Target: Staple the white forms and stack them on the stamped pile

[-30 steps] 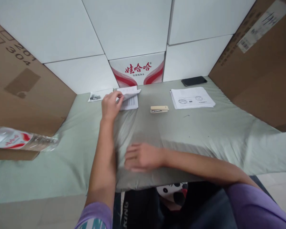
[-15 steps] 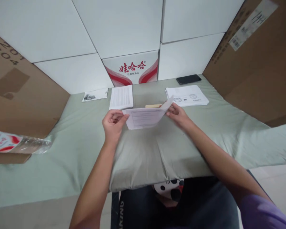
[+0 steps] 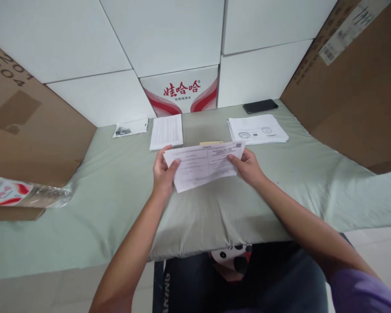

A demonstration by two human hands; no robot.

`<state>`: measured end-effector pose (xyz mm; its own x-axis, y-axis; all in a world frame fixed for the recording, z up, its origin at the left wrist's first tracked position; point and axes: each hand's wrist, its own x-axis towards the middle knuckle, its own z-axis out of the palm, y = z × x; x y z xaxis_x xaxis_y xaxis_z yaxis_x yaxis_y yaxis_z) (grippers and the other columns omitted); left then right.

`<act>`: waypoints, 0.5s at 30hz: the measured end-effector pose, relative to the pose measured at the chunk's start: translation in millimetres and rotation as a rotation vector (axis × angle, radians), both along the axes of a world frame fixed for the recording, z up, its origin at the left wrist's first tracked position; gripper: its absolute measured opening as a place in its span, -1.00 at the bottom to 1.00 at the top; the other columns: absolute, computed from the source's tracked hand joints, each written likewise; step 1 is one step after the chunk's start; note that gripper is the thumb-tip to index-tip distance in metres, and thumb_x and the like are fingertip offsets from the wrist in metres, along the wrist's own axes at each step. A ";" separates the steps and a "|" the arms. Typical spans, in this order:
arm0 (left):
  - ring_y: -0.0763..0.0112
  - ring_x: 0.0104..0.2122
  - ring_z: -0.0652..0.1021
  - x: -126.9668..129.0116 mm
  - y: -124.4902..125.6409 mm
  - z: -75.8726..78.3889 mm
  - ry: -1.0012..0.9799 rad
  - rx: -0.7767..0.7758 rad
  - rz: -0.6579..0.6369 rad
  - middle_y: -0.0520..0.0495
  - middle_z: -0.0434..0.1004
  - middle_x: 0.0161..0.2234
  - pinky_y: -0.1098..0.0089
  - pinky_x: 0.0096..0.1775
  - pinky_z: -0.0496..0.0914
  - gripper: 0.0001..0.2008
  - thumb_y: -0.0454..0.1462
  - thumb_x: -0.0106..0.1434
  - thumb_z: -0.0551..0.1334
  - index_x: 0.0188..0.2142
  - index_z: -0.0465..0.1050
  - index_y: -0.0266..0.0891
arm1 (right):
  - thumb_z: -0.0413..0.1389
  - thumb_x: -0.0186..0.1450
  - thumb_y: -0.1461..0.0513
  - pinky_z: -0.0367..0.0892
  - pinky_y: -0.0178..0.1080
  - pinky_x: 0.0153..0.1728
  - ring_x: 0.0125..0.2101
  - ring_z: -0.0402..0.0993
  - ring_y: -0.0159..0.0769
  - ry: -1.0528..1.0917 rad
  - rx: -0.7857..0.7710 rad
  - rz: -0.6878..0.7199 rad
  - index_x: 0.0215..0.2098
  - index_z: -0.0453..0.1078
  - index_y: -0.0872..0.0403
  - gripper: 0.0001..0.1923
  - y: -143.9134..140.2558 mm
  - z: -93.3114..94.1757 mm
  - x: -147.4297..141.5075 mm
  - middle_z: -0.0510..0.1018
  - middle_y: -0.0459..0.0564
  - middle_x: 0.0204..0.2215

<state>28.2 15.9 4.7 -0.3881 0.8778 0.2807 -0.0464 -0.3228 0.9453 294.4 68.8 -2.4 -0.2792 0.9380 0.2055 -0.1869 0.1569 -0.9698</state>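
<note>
Printed paper sheets are held up off the cloth, tilted so their printed face shows. My left hand pinches their left edge, thumb on the front and fingers behind. At the right edge my right hand grips them the same way. How many sheets there are I cannot tell. A yellowish flat thing peeks out behind their top edge, mostly hidden. Beyond my left hand lies a stack of text-covered sheets. Past my right hand is a pile of stamped papers.
A black phone lies behind the stamped pile. At the back left is a small clear packet. White boxes form the back wall; cardboard boxes flank both sides. A bottle lies at left on the green cloth.
The sheets have tipped toward me, so more of their printed face shows. My right thumb has come onto the front, and the raised right corner now lies flatter.
</note>
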 end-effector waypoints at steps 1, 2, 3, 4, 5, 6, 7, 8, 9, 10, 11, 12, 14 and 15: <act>0.32 -0.22 0.65 -0.3 0.1 -3.1 0.024 -0.038 -0.035 -0.06 0.65 -0.21 0.34 -0.16 0.54 -0.46 0.00 0.08 0.48 0.01 0.48 -0.10 | 0.31 0.23 -0.07 0.52 -0.05 -0.05 -0.16 0.61 -0.14 -0.028 0.037 -0.059 -0.14 0.53 0.04 -0.59 -2.8 2.5 -0.4 0.65 0.05 -0.20; 0.29 -0.20 0.66 -0.2 0.2 -6.4 0.043 -0.062 -0.048 -0.08 0.66 -0.21 0.32 -0.13 0.55 -0.48 0.01 0.09 0.47 -0.02 0.50 -0.14 | 0.30 0.22 -0.08 0.52 -0.06 -0.07 -0.18 0.60 -0.13 -0.067 0.071 -0.093 -0.15 0.53 0.04 -0.58 -5.8 5.3 -0.5 0.65 0.05 -0.22; 0.27 -0.18 0.66 0.1 0.2 -9.8 0.054 -0.072 -0.042 -0.10 0.67 -0.21 0.30 -0.10 0.55 -0.52 0.02 0.12 0.45 -0.07 0.53 -0.17 | 0.30 0.21 -0.10 0.52 -0.06 -0.08 -0.19 0.60 -0.13 -0.111 0.097 -0.106 -0.16 0.53 0.03 -0.57 -8.6 7.9 -0.5 0.65 0.05 -0.23; 0.25 -0.16 0.66 0.6 0.2 -12.9 0.058 -0.072 -0.027 -0.12 0.68 -0.22 0.28 -0.07 0.54 -0.56 0.04 0.14 0.43 -0.13 0.55 -0.19 | 0.31 0.20 -0.12 0.53 -0.06 -0.09 -0.20 0.60 -0.13 -0.148 0.114 -0.102 -0.16 0.54 0.02 -0.56 -11.1 9.9 -0.3 0.64 0.04 -0.23; 0.24 -0.14 0.66 1.3 0.1 -15.6 0.060 -0.069 -0.017 -0.13 0.68 -0.22 0.26 -0.05 0.54 -0.58 0.06 0.16 0.40 -0.18 0.56 -0.20 | 0.31 0.19 -0.12 0.53 -0.06 -0.09 -0.20 0.59 -0.13 -0.179 0.122 -0.084 -0.15 0.54 0.01 -0.55 -13.1 11.0 -0.3 0.64 0.04 -0.23; 0.22 -0.12 0.66 2.0 0.2 -17.6 0.064 -0.065 -0.018 -0.14 0.69 -0.21 0.24 -0.03 0.54 -0.58 0.08 0.17 0.39 -0.20 0.57 -0.20 | 0.30 0.20 -0.13 0.52 -0.05 -0.07 -0.19 0.59 -0.12 -0.199 0.124 -0.063 -0.14 0.55 0.00 -0.55 -14.6 11.1 -0.4 0.64 0.04 -0.22; 0.21 -0.10 0.66 2.7 0.3 -19.0 0.074 -0.066 -0.034 -0.14 0.69 -0.20 0.23 -0.02 0.54 -0.56 0.09 0.16 0.39 -0.19 0.58 -0.19 | 0.29 0.21 -0.13 0.52 -0.04 -0.04 -0.16 0.59 -0.11 -0.208 0.120 -0.045 -0.13 0.56 0.00 -0.55 -15.4 10.2 -0.6 0.65 0.04 -0.21; 0.20 -0.10 0.66 3.2 0.7 -19.8 0.092 -0.072 -0.060 -0.15 0.69 -0.20 0.21 -0.01 0.54 -0.54 0.11 0.14 0.39 -0.18 0.59 -0.19 | 0.28 0.22 -0.13 0.51 -0.02 0.00 -0.12 0.59 -0.09 -0.207 0.114 -0.035 -0.13 0.56 0.00 -0.55 -15.6 8.6 -0.9 0.65 0.04 -0.19; 0.18 -0.09 0.66 3.4 1.2 -20.1 0.118 -0.083 -0.097 -0.16 0.69 -0.19 0.20 0.00 0.53 -0.52 0.12 0.12 0.40 -0.17 0.59 -0.19 | 0.26 0.24 -0.13 0.49 -0.01 0.03 -0.08 0.58 -0.08 -0.205 0.105 -0.025 -0.13 0.57 0.01 -0.56 -15.5 6.5 -1.2 0.65 0.05 -0.17; 0.17 -0.08 0.66 3.4 1.9 -20.1 0.151 -0.099 -0.136 -0.17 0.70 -0.19 0.18 0.02 0.53 -0.51 0.12 0.10 0.41 -0.17 0.60 -0.20 | 0.25 0.25 -0.12 0.47 0.01 0.07 -0.05 0.58 -0.07 -0.202 0.098 -0.019 -0.13 0.57 0.02 -0.56 -15.0 4.2 -1.5 0.65 0.05 -0.16; 0.15 -0.08 0.66 2.9 2.7 -20.1 0.182 -0.116 -0.168 -0.18 0.70 -0.19 0.16 0.04 0.52 -0.50 0.12 0.09 0.41 -0.18 0.62 -0.21 | 0.26 0.25 -0.12 0.46 0.01 0.09 -0.03 0.57 -0.06 -0.204 0.092 -0.014 -0.13 0.57 0.02 -0.57 -14.4 2.1 -1.6 0.65 0.06 -0.14; 0.14 -0.09 0.66 2.2 3.6 -20.2 0.206 -0.130 -0.180 -0.19 0.70 -0.20 0.15 0.05 0.51 -0.51 0.12 0.09 0.41 -0.20 0.63 -0.22 | 0.26 0.25 -0.11 0.45 0.02 0.10 -0.03 0.57 -0.06 -0.207 0.089 -0.014 -0.13 0.57 0.02 -0.57 -13.7 0.4 -1.5 0.65 0.06 -0.13; 0.13 -0.11 0.67 -0.1 5.6 -21.0 0.219 -0.139 -0.154 -0.19 0.71 -0.22 0.12 0.06 0.51 -0.52 0.12 0.11 0.39 -0.23 0.64 -0.23 | 0.26 0.25 -0.10 0.46 0.02 0.09 -0.05 0.58 -0.07 -0.215 0.087 -0.032 -0.14 0.57 0.03 -0.58 -12.5 -1.8 -0.8 0.65 0.06 -0.14; 0.13 -0.12 0.67 -1.5 6.5 -21.7 0.211 -0.137 -0.137 -0.19 0.71 -0.22 0.11 0.06 0.51 -0.52 0.13 0.11 0.39 -0.21 0.64 -0.22 | 0.25 0.26 -0.10 0.46 0.02 0.09 -0.06 0.58 -0.06 -0.217 0.086 -0.047 -0.15 0.57 0.03 -0.58 -11.8 -2.3 -0.3 0.65 0.07 -0.14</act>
